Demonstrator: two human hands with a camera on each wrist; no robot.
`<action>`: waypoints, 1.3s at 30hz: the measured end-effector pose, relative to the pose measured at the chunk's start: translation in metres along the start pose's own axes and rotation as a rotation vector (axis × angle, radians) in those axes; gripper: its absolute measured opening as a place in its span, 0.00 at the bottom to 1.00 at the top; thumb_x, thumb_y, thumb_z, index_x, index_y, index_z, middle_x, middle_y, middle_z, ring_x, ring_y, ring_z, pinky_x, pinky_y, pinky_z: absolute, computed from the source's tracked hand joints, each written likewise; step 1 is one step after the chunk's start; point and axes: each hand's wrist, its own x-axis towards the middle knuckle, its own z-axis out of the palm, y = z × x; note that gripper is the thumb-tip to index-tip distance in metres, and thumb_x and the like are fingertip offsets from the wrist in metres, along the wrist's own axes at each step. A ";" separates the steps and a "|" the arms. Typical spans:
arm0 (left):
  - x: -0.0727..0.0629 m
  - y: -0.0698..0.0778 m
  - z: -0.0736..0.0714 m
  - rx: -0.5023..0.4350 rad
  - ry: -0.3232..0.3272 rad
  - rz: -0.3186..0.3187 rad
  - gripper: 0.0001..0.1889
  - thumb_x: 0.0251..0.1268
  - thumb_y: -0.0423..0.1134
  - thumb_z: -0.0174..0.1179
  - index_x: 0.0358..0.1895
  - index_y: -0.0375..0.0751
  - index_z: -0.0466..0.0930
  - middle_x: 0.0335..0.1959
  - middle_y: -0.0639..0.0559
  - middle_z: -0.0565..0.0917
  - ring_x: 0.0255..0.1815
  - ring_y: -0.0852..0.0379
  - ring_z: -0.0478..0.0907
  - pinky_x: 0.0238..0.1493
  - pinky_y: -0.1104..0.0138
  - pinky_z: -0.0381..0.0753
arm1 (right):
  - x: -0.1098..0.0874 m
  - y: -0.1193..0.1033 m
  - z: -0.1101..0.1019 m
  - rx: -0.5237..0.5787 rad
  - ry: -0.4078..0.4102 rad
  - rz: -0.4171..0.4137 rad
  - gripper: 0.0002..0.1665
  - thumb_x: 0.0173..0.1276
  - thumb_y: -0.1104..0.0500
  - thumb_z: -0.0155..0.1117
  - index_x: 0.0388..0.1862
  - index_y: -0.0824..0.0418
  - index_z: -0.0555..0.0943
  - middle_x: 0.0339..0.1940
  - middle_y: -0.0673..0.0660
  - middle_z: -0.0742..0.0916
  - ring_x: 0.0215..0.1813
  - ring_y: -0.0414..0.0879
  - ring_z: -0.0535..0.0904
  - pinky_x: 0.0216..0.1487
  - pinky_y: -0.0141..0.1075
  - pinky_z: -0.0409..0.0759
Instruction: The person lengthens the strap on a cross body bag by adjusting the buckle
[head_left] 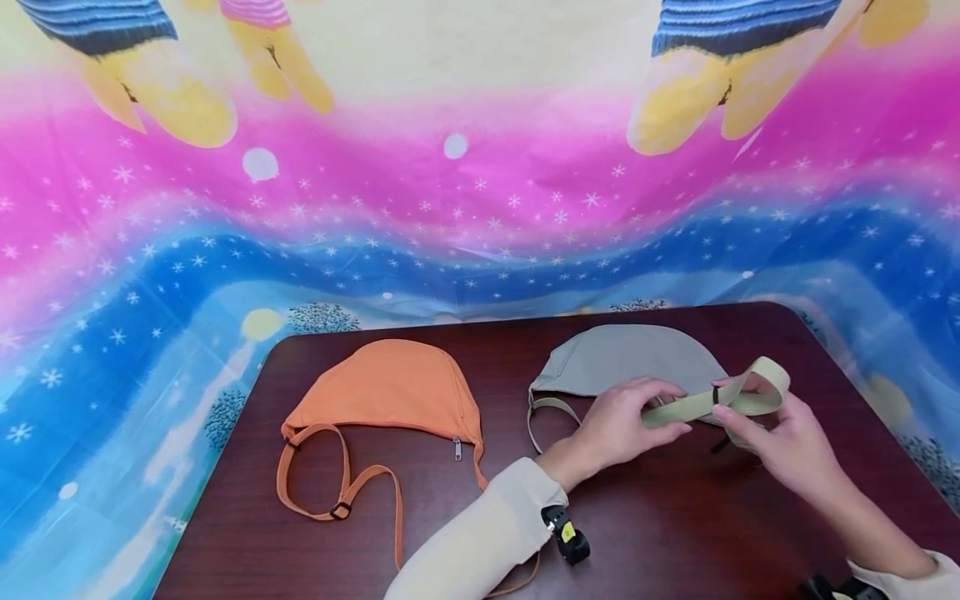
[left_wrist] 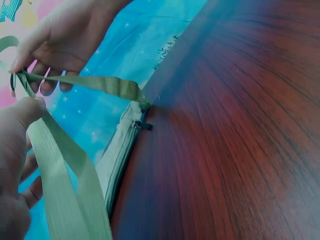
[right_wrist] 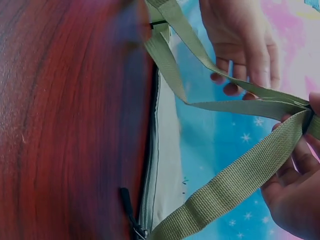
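Observation:
An olive webbing strap [head_left: 681,408] of the grey waist bag [head_left: 630,360] is held up above the table. My left hand [head_left: 618,423] pinches the strap between thumb and fingers; its thumb lies against the webbing in the left wrist view. At the small black slider buckle [head_left: 716,395], my right hand [head_left: 797,437] pinches the strap, and a loop of webbing stands up from it. The right wrist view shows the bag's zipper [right_wrist: 151,165] with a black pull [right_wrist: 127,202] and the strap running up from that end.
To the left lies an orange waist bag [head_left: 390,387] with its strap [head_left: 281,479] looped in front. Both bags rest on a dark red-brown wooden table [head_left: 247,525]. A printed cloth [head_left: 450,200] hangs behind and beside it.

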 end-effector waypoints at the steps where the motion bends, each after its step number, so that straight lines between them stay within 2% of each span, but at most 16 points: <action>1: 0.000 -0.001 0.000 -0.001 0.000 -0.002 0.18 0.64 0.49 0.71 0.55 0.52 0.83 0.43 0.66 0.82 0.40 0.77 0.71 0.45 0.86 0.68 | 0.000 0.000 -0.001 -0.008 0.012 -0.001 0.16 0.68 0.74 0.65 0.53 0.65 0.79 0.49 0.36 0.85 0.42 0.31 0.80 0.34 0.25 0.75; 7: -0.002 -0.003 0.001 0.010 0.001 0.002 0.16 0.63 0.49 0.72 0.53 0.53 0.84 0.40 0.67 0.81 0.39 0.77 0.70 0.44 0.86 0.67 | 0.001 0.001 -0.002 -0.010 0.037 -0.010 0.17 0.67 0.75 0.66 0.53 0.65 0.79 0.49 0.35 0.85 0.45 0.30 0.80 0.37 0.23 0.75; 11: -0.003 -0.002 0.002 0.024 -0.002 -0.020 0.15 0.64 0.49 0.72 0.51 0.54 0.85 0.38 0.68 0.80 0.37 0.78 0.69 0.41 0.86 0.67 | 0.001 0.000 -0.001 0.013 0.034 -0.019 0.16 0.68 0.76 0.64 0.53 0.66 0.78 0.49 0.38 0.86 0.45 0.30 0.80 0.37 0.23 0.76; 15: -0.003 -0.002 0.002 0.027 0.010 -0.031 0.12 0.66 0.47 0.69 0.51 0.54 0.85 0.39 0.68 0.81 0.35 0.78 0.69 0.39 0.86 0.68 | 0.001 -0.002 0.001 0.032 0.023 -0.013 0.17 0.69 0.76 0.63 0.54 0.66 0.77 0.48 0.40 0.85 0.39 0.31 0.80 0.32 0.25 0.75; 19: -0.002 -0.001 0.002 0.026 0.012 -0.011 0.13 0.65 0.47 0.70 0.51 0.54 0.85 0.39 0.68 0.81 0.36 0.78 0.70 0.40 0.86 0.68 | 0.000 -0.002 0.004 0.055 0.015 -0.003 0.17 0.68 0.76 0.63 0.54 0.67 0.76 0.49 0.39 0.85 0.35 0.31 0.80 0.30 0.27 0.75; 26: -0.002 0.000 0.005 0.048 0.030 0.004 0.14 0.63 0.50 0.72 0.50 0.55 0.85 0.37 0.69 0.80 0.35 0.78 0.69 0.39 0.86 0.67 | 0.000 -0.003 0.005 0.083 0.025 -0.004 0.18 0.67 0.78 0.62 0.54 0.70 0.76 0.51 0.38 0.85 0.37 0.32 0.80 0.33 0.26 0.75; 30: -0.001 0.001 0.004 0.040 0.049 0.007 0.13 0.65 0.48 0.70 0.50 0.54 0.86 0.41 0.67 0.83 0.35 0.77 0.69 0.39 0.86 0.67 | 0.000 -0.001 0.007 0.059 -0.013 0.010 0.18 0.69 0.75 0.64 0.57 0.68 0.78 0.46 0.38 0.85 0.32 0.35 0.78 0.29 0.29 0.74; 34: -0.001 0.003 0.003 0.016 0.049 0.026 0.14 0.66 0.46 0.70 0.53 0.52 0.86 0.46 0.64 0.85 0.38 0.76 0.70 0.44 0.87 0.67 | -0.001 0.004 0.013 0.028 -0.078 0.010 0.18 0.69 0.72 0.66 0.57 0.66 0.80 0.37 0.40 0.85 0.25 0.40 0.76 0.25 0.33 0.74; 37: -0.001 0.002 0.004 0.000 0.042 0.027 0.16 0.65 0.47 0.70 0.54 0.51 0.85 0.47 0.64 0.84 0.39 0.77 0.71 0.45 0.86 0.68 | -0.001 0.005 0.015 0.021 -0.073 -0.008 0.17 0.68 0.72 0.67 0.55 0.66 0.81 0.38 0.40 0.86 0.27 0.39 0.78 0.27 0.32 0.75; 39: -0.003 0.000 0.004 -0.004 0.039 0.011 0.17 0.64 0.48 0.71 0.54 0.52 0.84 0.46 0.65 0.84 0.38 0.78 0.70 0.44 0.86 0.68 | 0.000 0.005 0.015 0.015 -0.049 -0.017 0.16 0.67 0.73 0.67 0.54 0.66 0.82 0.43 0.39 0.86 0.32 0.36 0.80 0.30 0.29 0.75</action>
